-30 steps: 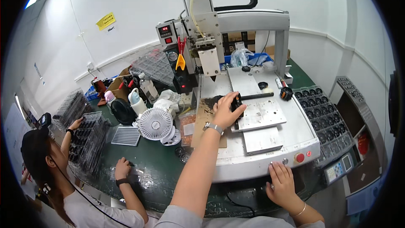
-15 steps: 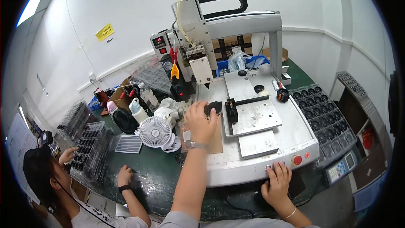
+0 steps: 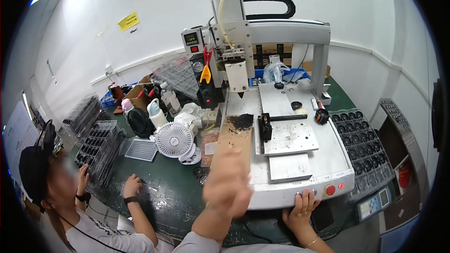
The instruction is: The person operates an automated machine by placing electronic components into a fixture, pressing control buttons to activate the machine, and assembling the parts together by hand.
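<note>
Two hands busy: left hand (image 3: 228,182) pulled back from the black clamp (image 3: 265,127) on the machine bed (image 3: 323,159), now blurred in mid-air, fingers too smeared to read. Right hand (image 3: 301,207) resting on the bed's front edge, fingers spread by the red button (image 3: 331,189).

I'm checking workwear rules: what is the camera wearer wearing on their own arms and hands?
Both hands are bare, no gloves. The left hand is motion-blurred; its forearm is bare up to a light grey sleeve near the elbow. The right hand has a thin bracelet at the wrist.
</note>
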A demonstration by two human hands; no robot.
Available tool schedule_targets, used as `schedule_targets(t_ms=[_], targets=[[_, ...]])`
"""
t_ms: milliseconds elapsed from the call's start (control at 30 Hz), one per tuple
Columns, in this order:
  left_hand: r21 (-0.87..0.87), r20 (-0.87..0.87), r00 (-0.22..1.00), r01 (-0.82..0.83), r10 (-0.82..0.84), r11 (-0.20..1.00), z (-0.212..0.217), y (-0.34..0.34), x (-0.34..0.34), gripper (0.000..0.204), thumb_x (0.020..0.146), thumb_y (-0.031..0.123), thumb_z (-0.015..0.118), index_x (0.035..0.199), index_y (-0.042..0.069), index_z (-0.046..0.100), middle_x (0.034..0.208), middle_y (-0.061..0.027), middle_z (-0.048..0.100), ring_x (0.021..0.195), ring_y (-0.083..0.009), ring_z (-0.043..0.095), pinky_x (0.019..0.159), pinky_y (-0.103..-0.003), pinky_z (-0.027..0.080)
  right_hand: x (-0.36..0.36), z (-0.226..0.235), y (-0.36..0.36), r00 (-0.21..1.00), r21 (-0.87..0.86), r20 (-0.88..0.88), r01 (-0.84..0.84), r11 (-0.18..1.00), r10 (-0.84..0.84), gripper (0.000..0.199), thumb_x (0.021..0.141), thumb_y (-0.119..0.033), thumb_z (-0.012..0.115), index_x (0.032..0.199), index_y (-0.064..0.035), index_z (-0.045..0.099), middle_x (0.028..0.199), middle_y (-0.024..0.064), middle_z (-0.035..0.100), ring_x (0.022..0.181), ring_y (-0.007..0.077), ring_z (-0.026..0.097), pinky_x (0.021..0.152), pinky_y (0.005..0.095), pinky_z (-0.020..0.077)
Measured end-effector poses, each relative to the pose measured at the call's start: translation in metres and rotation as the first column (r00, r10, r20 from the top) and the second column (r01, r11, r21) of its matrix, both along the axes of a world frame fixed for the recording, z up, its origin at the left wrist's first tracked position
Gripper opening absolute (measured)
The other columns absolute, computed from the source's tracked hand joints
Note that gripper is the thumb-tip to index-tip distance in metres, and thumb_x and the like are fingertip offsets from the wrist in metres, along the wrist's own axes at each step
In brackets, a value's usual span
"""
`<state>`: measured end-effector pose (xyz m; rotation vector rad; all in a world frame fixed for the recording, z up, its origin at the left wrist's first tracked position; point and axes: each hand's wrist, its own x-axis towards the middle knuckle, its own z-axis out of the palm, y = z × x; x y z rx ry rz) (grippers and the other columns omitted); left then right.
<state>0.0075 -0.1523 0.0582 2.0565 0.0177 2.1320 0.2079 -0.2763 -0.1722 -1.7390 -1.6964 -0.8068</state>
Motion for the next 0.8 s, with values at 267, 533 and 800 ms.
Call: schedule_targets(t_ms=[267, 533, 800], targets=[[0.82, 0.309, 0.85, -0.011, -0.426, 0.572, 0.007, -0.088, -0.049, 0.026, 0.09, 0.025, 0.065, 0.112, 0.01, 0.061, 0.105, 0.0022, 0.061, 0.088, -0.0135, 0.058, 0.088, -0.033, 0.045, -0.007, -0.003, 0.015, 0.998, 0.08, -0.029, -0.052, 0.995, 0.055, 0.063, 0.07, -0.021, 0.066, 0.128, -0.0081, 0.045, 0.144, 0.019, 0.04, 0.143, 0.0409, 0.023, 0.116, 0.0619, -0.0035], [0.694, 0.343, 0.852, 0.054, -0.396, 0.718, 0.004, -0.064, -0.053, 0.025, 0.092, 0.025, 0.06, 0.111, 0.009, 0.058, 0.099, 0.0004, 0.058, 0.083, -0.0141, 0.055, 0.083, -0.034, 0.045, -0.004, 0.002, 0.006, 1.0, 0.059, -0.015, -0.02, 0.998, 0.021, 0.067, 0.071, -0.025, 0.07, 0.13, -0.0075, 0.042, 0.145, 0.0202, 0.039, 0.143, 0.0421, 0.022, 0.117, 0.0591, -0.0044], [0.57, 0.36, 0.899, 0.001, -0.251, 0.822, 0.028, -0.04, -0.052, 0.024, 0.095, 0.026, 0.054, 0.11, 0.007, 0.054, 0.092, -0.0014, 0.055, 0.077, -0.0147, 0.052, 0.079, -0.036, 0.045, -0.008, 0.001, 0.007, 0.998, 0.064, -0.041, -0.047, 0.997, 0.05, 0.066, 0.071, -0.023, 0.068, 0.13, -0.0074, 0.042, 0.145, 0.0204, 0.038, 0.143, 0.042, 0.022, 0.116, 0.0592, -0.004]])
